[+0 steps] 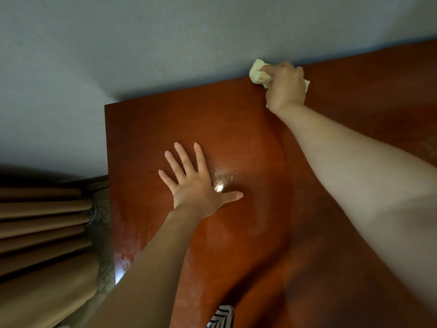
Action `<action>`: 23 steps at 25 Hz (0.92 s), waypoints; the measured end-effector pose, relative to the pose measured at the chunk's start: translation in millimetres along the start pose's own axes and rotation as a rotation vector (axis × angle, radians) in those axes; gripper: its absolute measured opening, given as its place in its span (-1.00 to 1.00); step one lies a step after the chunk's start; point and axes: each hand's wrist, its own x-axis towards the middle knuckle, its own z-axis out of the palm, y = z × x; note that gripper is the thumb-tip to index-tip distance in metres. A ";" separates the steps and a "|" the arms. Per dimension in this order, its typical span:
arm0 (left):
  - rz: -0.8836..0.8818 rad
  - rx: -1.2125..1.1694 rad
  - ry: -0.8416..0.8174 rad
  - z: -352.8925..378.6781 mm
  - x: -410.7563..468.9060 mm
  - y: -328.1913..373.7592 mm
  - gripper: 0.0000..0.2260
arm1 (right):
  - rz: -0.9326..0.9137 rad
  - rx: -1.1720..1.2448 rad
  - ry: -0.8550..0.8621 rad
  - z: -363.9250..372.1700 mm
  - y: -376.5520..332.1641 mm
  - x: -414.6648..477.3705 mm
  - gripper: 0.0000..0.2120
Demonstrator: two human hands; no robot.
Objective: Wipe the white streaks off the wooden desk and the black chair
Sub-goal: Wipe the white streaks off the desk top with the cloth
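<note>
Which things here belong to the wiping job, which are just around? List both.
Job: wooden desk; white streaks at its left edge; pale cloth in the right hand; left hand flat on the desk.
Just around: tan curtain; striped fabric; grey wall.

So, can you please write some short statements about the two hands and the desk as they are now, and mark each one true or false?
1. The right hand grips a crumpled pale yellow cloth. True.
2. The cloth is at the near edge of the reddish-brown wooden desk. False: it is at the far edge, against the grey wall.
3. The left hand lies flat on the desk with its fingers spread. True.
4. The left hand holds a spray bottle. False: it holds nothing.
5. The tan pleated curtains hang to the right of the desk. False: they are on its left.
</note>
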 end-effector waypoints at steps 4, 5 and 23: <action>-0.013 0.015 -0.012 0.1 1.9 1.0 0.26 | -0.065 0.031 0.033 6.1 0.8 -15.3 -0.51; -0.014 0.024 -0.018 -0.5 2.9 2.0 0.26 | -0.126 0.046 0.028 5.8 6.9 -21.5 -0.51; -0.012 0.012 -0.050 -16.1 -6.3 40.1 0.25 | -0.748 0.258 -0.406 -35.3 105.8 -138.4 -0.50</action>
